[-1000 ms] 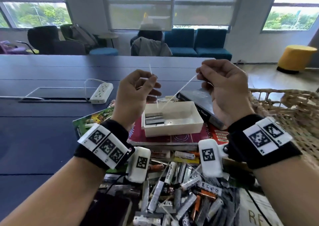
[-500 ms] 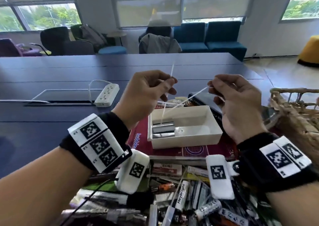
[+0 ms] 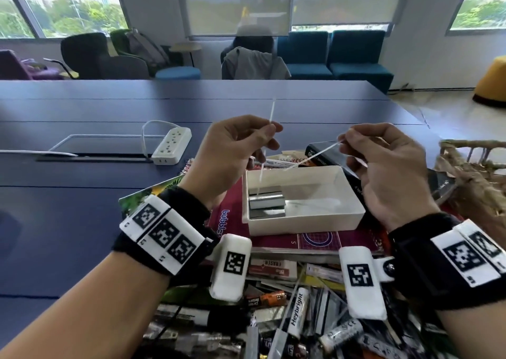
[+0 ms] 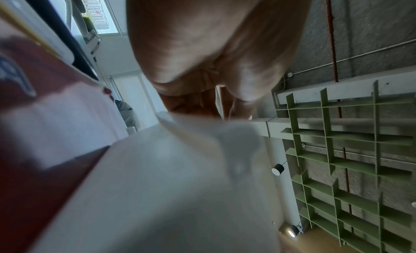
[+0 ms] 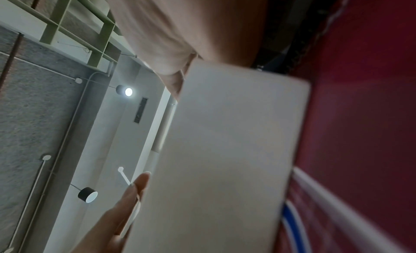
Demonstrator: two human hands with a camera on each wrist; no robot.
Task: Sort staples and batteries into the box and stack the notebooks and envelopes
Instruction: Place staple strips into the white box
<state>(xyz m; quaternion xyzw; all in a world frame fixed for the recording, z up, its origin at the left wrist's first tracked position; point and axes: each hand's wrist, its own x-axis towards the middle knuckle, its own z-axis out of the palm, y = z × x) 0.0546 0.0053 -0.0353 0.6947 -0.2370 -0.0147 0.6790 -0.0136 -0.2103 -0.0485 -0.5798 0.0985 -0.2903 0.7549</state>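
My left hand (image 3: 269, 132) pinches a thin white plastic strip (image 3: 271, 112) that stands nearly upright, its lower end hanging over the staples. My right hand (image 3: 343, 142) pinches a second white strip (image 3: 315, 157) that slants down to the left. Both hands hover just above and behind the white box (image 3: 353, 194), which holds a few silver staple bars (image 3: 267, 204) at its left end. The box sits on a red notebook (image 3: 315, 241) atop other books. Loose batteries (image 3: 298, 310) lie heaped at the table's near edge. In the right wrist view the box wall (image 5: 225, 150) fills the frame.
A black book (image 3: 324, 150) lies behind the box. A wicker basket (image 3: 471, 172) stands at the right. A white power strip (image 3: 172, 145) and its cable lie at the left on the blue table (image 3: 68, 208). Small eraser and staple packets (image 3: 273, 269) lie among the batteries.
Both hands keep their pinch on the strips and have sunk closer to the box. My head has turned a little left, so the basket has slid toward the right edge.
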